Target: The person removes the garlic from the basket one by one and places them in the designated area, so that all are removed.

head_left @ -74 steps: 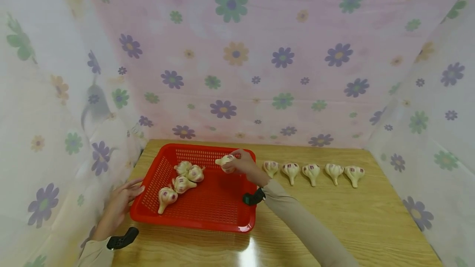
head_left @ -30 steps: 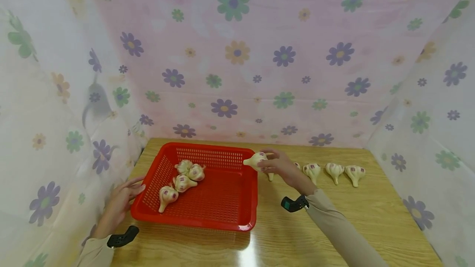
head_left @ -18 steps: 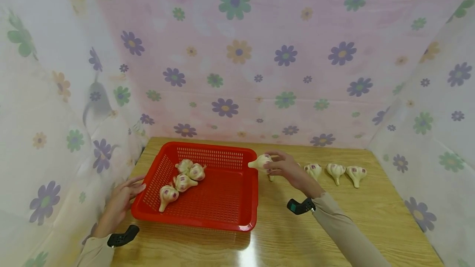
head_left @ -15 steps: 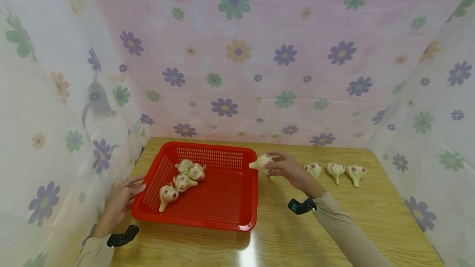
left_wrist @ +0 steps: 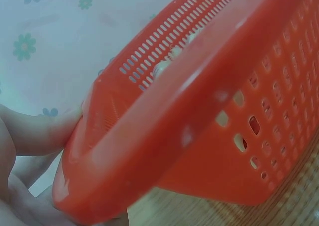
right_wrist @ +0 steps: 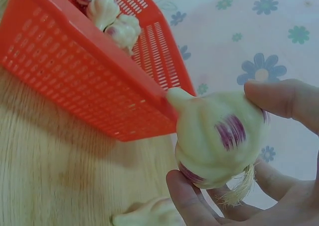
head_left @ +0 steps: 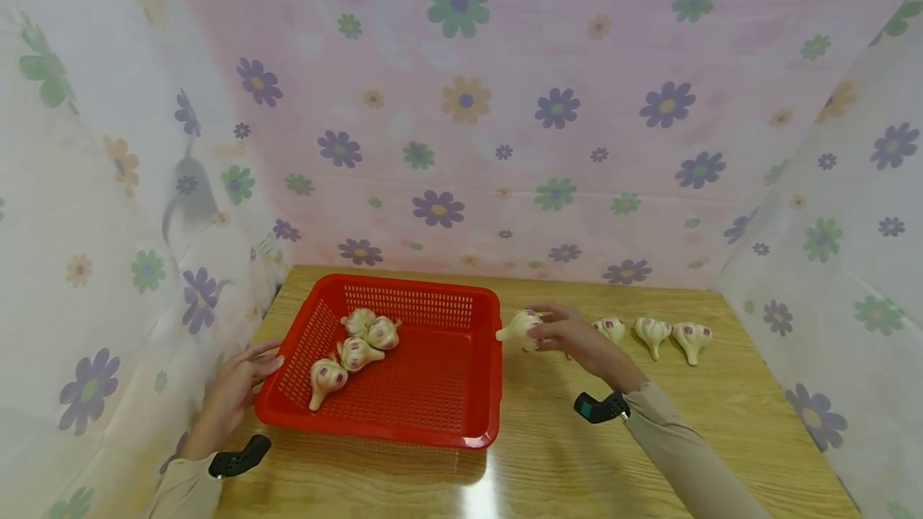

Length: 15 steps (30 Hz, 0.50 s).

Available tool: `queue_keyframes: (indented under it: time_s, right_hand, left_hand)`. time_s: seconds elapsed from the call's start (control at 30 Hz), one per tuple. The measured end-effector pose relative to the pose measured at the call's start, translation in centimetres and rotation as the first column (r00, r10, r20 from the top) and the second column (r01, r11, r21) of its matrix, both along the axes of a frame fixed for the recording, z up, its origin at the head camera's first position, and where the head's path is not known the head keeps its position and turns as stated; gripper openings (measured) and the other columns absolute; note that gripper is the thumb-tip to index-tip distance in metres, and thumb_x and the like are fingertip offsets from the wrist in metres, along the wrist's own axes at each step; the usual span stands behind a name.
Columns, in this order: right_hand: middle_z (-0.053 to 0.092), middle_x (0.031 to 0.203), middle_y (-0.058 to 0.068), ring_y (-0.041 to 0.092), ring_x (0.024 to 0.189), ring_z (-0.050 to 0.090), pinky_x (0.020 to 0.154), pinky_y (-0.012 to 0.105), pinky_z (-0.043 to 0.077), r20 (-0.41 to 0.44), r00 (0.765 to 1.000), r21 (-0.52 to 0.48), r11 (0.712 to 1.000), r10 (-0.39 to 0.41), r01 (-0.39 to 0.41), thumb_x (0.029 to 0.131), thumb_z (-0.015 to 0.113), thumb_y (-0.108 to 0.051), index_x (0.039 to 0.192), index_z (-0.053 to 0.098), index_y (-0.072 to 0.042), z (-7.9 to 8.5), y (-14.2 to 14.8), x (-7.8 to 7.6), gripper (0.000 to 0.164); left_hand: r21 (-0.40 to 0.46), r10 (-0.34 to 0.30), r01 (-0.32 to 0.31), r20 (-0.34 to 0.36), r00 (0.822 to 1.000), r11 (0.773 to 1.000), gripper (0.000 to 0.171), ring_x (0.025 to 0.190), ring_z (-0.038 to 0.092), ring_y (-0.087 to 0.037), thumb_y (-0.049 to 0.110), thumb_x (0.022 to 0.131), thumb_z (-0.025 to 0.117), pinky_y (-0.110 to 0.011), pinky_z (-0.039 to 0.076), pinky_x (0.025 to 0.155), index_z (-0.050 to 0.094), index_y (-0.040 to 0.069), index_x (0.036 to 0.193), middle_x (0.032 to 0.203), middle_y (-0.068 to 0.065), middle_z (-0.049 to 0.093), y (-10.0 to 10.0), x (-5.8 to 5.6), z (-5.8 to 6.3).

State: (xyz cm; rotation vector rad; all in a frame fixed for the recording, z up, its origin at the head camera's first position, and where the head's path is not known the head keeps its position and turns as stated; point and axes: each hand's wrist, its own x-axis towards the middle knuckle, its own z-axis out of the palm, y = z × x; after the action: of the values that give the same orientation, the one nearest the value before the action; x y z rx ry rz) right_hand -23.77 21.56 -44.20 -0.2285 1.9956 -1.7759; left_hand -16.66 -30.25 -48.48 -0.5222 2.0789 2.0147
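My right hand (head_left: 577, 339) pinches a cream garlic bulb (head_left: 521, 328) with purple patches just right of the red basket. In the right wrist view, the held garlic bulb (right_wrist: 219, 136) has its stem pointing at the basket and its root tuft between my fingers. My left hand (head_left: 234, 391) holds the left rim of the red plastic basket (head_left: 375, 431). The left wrist view shows my left thumb (left_wrist: 45, 131) on the rim's corner, with fingers beneath it. Inside the basket, several garlic bulbs (head_left: 358, 355) cluster on the left.
Right of my hand, three garlic bulbs (head_left: 652, 335) lie in a row on the wooden table (head_left: 649, 423). Another garlic bulb (right_wrist: 152, 213) lies under my right hand, partly hidden. Flowered cloth (head_left: 469, 142) encloses the table at the back and sides.
My right hand has carried the garlic bulb from over the basket rightward past its rim, then slightly lower toward the table. My left hand stays at the basket's rim.
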Motion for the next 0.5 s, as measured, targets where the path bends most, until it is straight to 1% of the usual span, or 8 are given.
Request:
queue_keyframes:
  time_s: [0.1,0.27,0.37,0.43,0.5]
  right_hand:
    - [0.034,0.144,0.021,0.03,0.093,0.057,0.091,0.045,0.046,0.001,1.0,0.011,1.0,0.015,-0.015,0.09,0.064,-0.017,0.142,0.038,-0.002,-0.1,0.5,0.0,0.06]
    - [0.035,0.144,0.02,0.028,0.096,0.059,0.092,0.046,0.045,0.011,1.0,0.036,0.999,0.028,-0.028,0.09,0.064,-0.019,0.143,0.034,-0.001,-0.2,1.3,0.0,0.064]
    - [0.045,0.133,0.018,0.027,0.092,0.059,0.092,0.046,0.045,0.029,0.999,0.041,0.999,0.025,-0.026,0.09,0.063,-0.018,0.142,0.035,0.001,-0.4,1.7,0.0,0.062]
    - [0.053,0.12,0.015,0.025,0.088,0.059,0.091,0.046,0.046,0.04,0.999,0.045,0.999,0.023,-0.025,0.091,0.062,-0.016,0.14,0.036,0.003,-0.6,2.0,0.0,0.058]
    - [0.056,0.107,0.011,0.023,0.085,0.058,0.09,0.046,0.046,0.049,0.998,0.048,0.998,0.029,-0.031,0.092,0.061,-0.014,0.137,0.037,0.005,-0.9,2.3,0.0,0.055]
  left_hand:
    - [0.004,0.0,0.0,-0.007,1.0,1.0,0.057,0.09,0.062,-0.01,0.017,0.093,0.057,-0.034,0.053,0.081,0.035,0.004,0.144,0.103,0.009,0.061,0.0,0.0,0.1]
    - [-0.001,0.003,-0.003,-0.004,1.0,1.0,0.056,0.089,0.062,-0.01,0.017,0.094,0.056,-0.034,0.053,0.081,0.035,0.005,0.143,0.102,0.008,0.06,0.0,-0.1,0.2]
    - [0.002,-0.004,0.004,-0.014,1.0,1.0,0.055,0.09,0.062,-0.011,0.017,0.094,0.056,-0.034,0.053,0.081,0.035,0.004,0.143,0.103,0.008,0.06,0.0,0.0,0.2]
    - [0.004,0.0,0.0,-0.017,1.0,1.0,0.055,0.09,0.062,-0.011,0.017,0.094,0.056,-0.034,0.053,0.081,0.036,0.004,0.143,0.102,0.008,0.059,0.0,0.0,0.2]
    - [0.006,0.001,-0.001,-0.016,1.0,1.0,0.055,0.09,0.062,-0.011,0.017,0.094,0.056,-0.034,0.053,0.081,0.036,0.004,0.143,0.102,0.008,0.059,0.1,0.0,0.3]
